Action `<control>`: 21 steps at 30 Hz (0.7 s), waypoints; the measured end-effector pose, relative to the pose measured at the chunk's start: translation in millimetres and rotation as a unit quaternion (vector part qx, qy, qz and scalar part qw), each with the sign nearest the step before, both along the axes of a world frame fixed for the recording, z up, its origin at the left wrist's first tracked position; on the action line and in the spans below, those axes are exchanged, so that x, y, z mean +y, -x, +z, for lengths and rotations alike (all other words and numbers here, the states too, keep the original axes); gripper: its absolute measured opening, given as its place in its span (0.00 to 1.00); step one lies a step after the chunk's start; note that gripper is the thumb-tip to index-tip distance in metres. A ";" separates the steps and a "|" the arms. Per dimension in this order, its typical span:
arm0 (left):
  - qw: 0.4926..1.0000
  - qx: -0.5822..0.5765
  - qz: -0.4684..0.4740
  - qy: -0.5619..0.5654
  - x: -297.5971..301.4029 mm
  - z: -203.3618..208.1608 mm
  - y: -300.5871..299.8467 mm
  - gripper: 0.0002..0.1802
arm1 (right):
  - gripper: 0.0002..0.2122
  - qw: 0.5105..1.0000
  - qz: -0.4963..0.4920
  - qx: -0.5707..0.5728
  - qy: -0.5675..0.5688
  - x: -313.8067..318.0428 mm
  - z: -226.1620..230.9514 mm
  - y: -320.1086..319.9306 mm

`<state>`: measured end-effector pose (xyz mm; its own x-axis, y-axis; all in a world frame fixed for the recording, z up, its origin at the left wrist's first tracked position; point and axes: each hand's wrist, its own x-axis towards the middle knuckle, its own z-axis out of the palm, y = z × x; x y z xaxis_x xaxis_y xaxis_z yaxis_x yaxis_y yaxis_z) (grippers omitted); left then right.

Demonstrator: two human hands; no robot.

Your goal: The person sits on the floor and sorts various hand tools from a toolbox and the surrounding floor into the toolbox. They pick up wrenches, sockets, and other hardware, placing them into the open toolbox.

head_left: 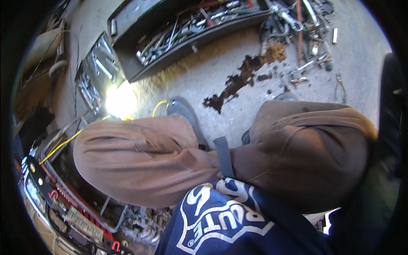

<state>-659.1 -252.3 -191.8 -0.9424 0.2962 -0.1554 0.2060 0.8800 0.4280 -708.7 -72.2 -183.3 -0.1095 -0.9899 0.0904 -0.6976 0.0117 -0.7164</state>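
Note:
Neither of my hands shows in the head view, so what they hold or touch is hidden. My legs, in brown trousers (140, 159), are bent and spread wide across the lower middle. A dark flat strap (223, 157) hangs between them, below my dark blue shirt (221, 216) with white print. Beyond my knees an open dark metal toolbox (131, 63) is full of wrenches and other hand tools. Just left of it lies an open case (100, 63) of shiny sockets or similar tools. A glaring work light (121, 101) shines beside my left knee, near a yellow cord (63, 143).
Loose wrenches and tools (293, 21) lie heaped at the far right, with pliers (340, 87) nearby. A dark brown stain (238, 83) marks the concrete floor. On the left stand a bin (55, 165) and a vehicle bumper (78, 225) with red hooks. Metal parts (142, 227) lie behind my left leg.

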 end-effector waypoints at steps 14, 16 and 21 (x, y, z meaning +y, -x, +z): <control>1.000 0.001 -0.007 0.003 3.7 -10.9 17.2 0.23 | 0.19 0.996 -0.071 -0.035 -0.045 37.5 -41.4 -0.3; 1.000 -0.004 -0.006 0.003 3.6 -8.1 18.2 0.23 | 0.19 0.995 -0.084 -0.026 -0.045 40.3 -36.5 10.0; 0.999 -0.002 -0.043 0.013 7.9 10.0 40.9 0.24 | 0.18 0.991 -0.129 -0.026 0.007 42.7 -37.6 37.7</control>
<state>-700.0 -244.4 -181.9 -0.9131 0.3716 -0.1680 0.2791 0.8698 0.4070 -746.4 -29.4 -221.0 -0.3629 -0.9273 0.0913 -0.6349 0.1744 -0.7527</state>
